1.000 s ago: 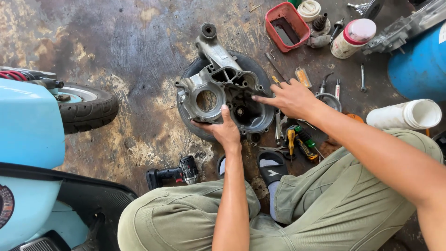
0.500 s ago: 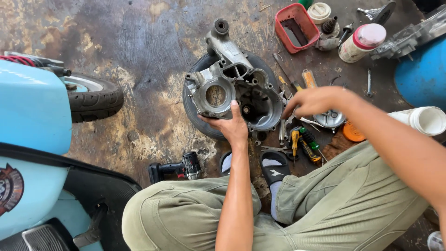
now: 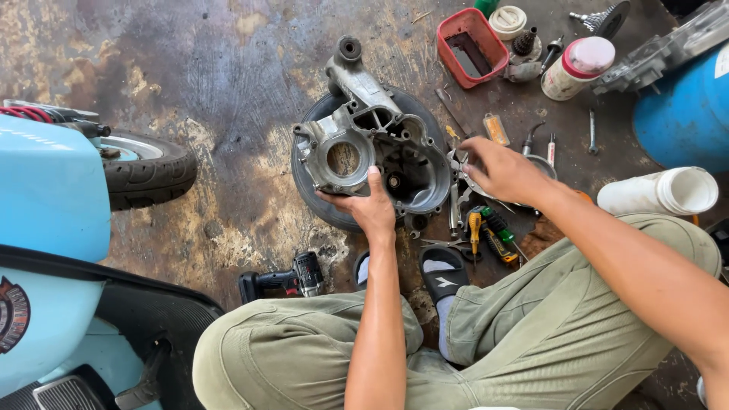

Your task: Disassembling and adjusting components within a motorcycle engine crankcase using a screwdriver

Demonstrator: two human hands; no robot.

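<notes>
A grey metal engine casing (image 3: 372, 144) lies on a black tyre (image 3: 307, 190) on the stained floor in front of me. My left hand (image 3: 370, 206) grips the casing's near rim, thumb on top. My right hand (image 3: 505, 171) hovers palm down just right of the casing. Its fingers are spread, and the fingertips rest on a pile of metal wrenches (image 3: 454, 199). Whether anything is under its palm is hidden. Screwdrivers with yellow, green and red handles (image 3: 486, 231) lie just below that hand.
A light blue scooter (image 3: 45, 205) and its wheel (image 3: 148, 167) fill the left. A cordless drill (image 3: 285, 281) lies by my knee. A red tray (image 3: 471, 38), a pink-lidded jar (image 3: 577, 68), a blue drum (image 3: 683, 106) and a white tub (image 3: 661, 193) stand to the right.
My right hand has drawn back from inside the casing to the tools on its right. My left hand keeps its hold on the casing's rim.
</notes>
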